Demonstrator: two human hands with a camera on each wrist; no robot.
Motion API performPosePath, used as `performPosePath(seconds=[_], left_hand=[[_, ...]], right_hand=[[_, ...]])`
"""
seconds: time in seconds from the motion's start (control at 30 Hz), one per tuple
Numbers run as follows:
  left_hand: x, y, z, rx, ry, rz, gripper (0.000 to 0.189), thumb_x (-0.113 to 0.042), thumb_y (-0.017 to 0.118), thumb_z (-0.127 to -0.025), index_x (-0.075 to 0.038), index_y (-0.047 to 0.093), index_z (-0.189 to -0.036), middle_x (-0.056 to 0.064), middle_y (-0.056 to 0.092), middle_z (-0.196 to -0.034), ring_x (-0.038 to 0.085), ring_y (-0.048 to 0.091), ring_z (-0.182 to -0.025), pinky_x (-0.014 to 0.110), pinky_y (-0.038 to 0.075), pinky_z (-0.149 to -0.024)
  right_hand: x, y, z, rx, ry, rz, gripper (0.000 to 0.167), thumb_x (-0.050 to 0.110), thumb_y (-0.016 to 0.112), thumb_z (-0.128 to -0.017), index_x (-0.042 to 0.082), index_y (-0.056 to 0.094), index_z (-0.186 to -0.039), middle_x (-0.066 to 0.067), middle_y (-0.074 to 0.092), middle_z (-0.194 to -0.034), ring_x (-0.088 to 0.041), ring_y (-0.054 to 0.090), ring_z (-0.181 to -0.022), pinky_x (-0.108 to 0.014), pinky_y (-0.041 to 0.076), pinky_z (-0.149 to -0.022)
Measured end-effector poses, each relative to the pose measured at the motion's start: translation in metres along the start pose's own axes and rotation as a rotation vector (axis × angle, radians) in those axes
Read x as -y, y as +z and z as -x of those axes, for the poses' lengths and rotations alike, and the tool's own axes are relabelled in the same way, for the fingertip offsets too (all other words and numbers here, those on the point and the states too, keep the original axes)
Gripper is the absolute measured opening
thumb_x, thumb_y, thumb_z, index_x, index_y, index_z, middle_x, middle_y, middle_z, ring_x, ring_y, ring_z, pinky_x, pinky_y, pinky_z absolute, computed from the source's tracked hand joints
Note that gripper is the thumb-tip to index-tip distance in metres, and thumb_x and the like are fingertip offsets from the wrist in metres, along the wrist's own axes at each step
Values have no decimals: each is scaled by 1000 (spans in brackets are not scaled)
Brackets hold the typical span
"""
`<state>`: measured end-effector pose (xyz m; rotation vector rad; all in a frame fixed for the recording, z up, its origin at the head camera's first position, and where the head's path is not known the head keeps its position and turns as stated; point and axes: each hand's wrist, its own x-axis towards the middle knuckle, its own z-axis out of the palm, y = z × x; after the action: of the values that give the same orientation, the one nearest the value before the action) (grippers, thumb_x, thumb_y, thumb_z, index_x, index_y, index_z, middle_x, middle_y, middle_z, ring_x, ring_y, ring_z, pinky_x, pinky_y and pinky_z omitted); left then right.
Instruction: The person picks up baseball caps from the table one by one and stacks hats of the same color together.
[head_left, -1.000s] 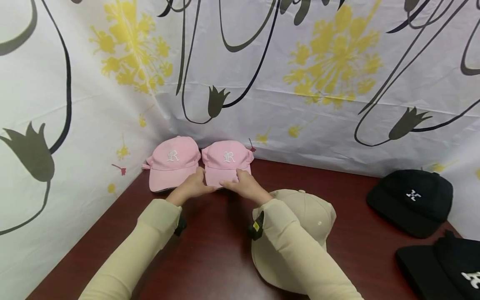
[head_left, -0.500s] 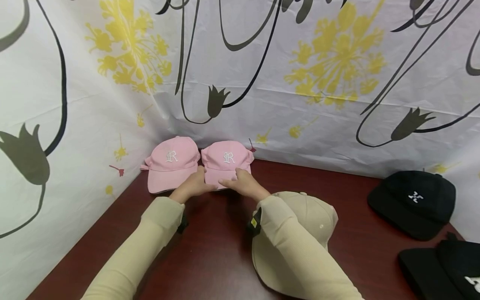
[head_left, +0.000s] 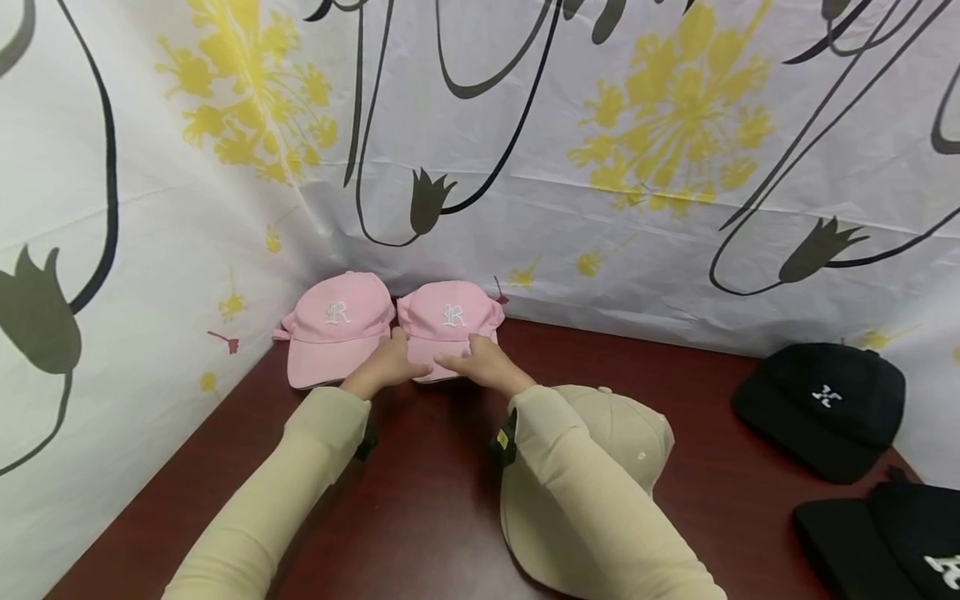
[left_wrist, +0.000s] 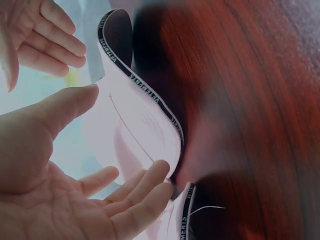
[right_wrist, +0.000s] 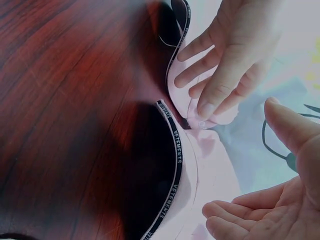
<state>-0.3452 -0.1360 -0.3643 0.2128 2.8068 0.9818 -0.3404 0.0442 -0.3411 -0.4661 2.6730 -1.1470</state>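
Two pink baseball caps sit side by side at the back left, brims facing me, each with a white letter on the front: a left pink cap [head_left: 339, 325] and a right pink cap [head_left: 450, 317]. My left hand [head_left: 384, 367] is at the left edge of the right cap's brim, between the two caps, fingers extended. Across from it, my right hand [head_left: 489, 367] is beside the brim's right side, its fingers loosely spread. The left wrist view shows black lettered tape along the edge of the right pink cap [left_wrist: 135, 120], with both palms turned inward around it.
A beige cap [head_left: 615, 433] lies partly under my right forearm. Two black caps stand on the right, a farther black cap [head_left: 825, 408] and a nearer black cap [head_left: 885, 542]. Patterned white cloth [head_left: 615, 275] walls the dark red table [head_left: 420, 517] at back and sides.
Both hands stay around the right pink cap with little movement. The head view has shifted slightly, and the caps keep their places on the table.
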Motion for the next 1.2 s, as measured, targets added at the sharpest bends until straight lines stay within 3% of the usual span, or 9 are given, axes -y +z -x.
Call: performPosePath(seconds=[0.1, 0.27, 0.37, 0.47, 0.8, 0.97, 1.03, 1.1, 1.2], left_hand=[[4, 0, -2, -6, -15, 1, 81, -28, 66, -82, 17, 21, -131, 39, 28, -127, 45, 39, -116, 48, 33, -96], [8, 2, -7, -6, -40, 9, 77, -28, 67, -81, 16, 24, -129, 38, 30, -124, 45, 40, -115, 48, 34, -95], [9, 2, -9, -7, -45, 5, 78, -27, 67, -81, 17, 24, -128, 38, 31, -123, 44, 40, -113, 48, 35, -94], [10, 3, -11, -11, -49, 6, 78, -27, 67, -81, 18, 24, -128, 38, 31, -123, 44, 39, -114, 48, 35, -94], [10, 8, -21, 8, -69, 34, 90, -27, 66, -81, 19, 9, -135, 42, 23, -129, 45, 36, -118, 47, 32, -98], [7, 11, -26, -10, -87, 45, 91, -27, 66, -81, 19, 10, -135, 42, 21, -132, 44, 30, -122, 46, 30, -99], [7, 12, -28, -20, -84, 39, 90, -27, 66, -80, 19, 11, -135, 41, 22, -132, 44, 29, -122, 46, 30, -99], [6, 12, -29, -28, -83, 41, 91, -27, 66, -80, 20, 11, -135, 41, 20, -134, 45, 27, -123, 46, 29, -100], [6, 13, -30, -32, -93, 51, 92, -27, 66, -80, 20, 9, -136, 41, 15, -138, 46, 21, -127, 46, 25, -102]], right_hand=[[1, 1, -2, 11, 4, 2, 69, 35, 63, -85, -18, 41, -123, -24, 52, -108, -27, 48, -93, -37, 41, -82], [3, 2, -10, 12, 39, 18, 63, 36, 63, -85, -17, 47, -116, -25, 52, -111, -27, 49, -94, -36, 42, -82], [2, 2, -17, -3, 49, 32, 44, 35, 64, -84, -8, 54, -86, -11, 50, -81, -22, 47, -74, -31, 42, -67], [0, 2, -22, -10, 48, 32, 41, 35, 64, -84, 5, 42, -66, -1, 33, -66, -19, 37, -61, -28, 35, -56], [-18, 3, -37, -61, 60, 132, 46, 38, 63, -83, 9, 39, -57, -2, 35, -60, -22, 43, -62, -33, 41, -63], [-87, 27, -100, -137, 21, 229, 51, 51, 61, -80, 4, 51, -64, -12, 50, -68, -27, 49, -69, -36, 44, -68], [-121, 39, -126, -185, -21, 251, 55, 58, 60, -78, 6, 52, -62, -13, 51, -66, -27, 49, -65, -35, 43, -63], [-124, 41, -127, -207, 6, 259, 54, 56, 61, -78, 5, 54, -64, -15, 54, -68, -28, 50, -68, -36, 44, -64], [-104, 35, -107, -204, 63, 192, 57, 57, 64, -75, 0, 59, -73, -18, 59, -76, -30, 54, -78, -36, 45, -69]])
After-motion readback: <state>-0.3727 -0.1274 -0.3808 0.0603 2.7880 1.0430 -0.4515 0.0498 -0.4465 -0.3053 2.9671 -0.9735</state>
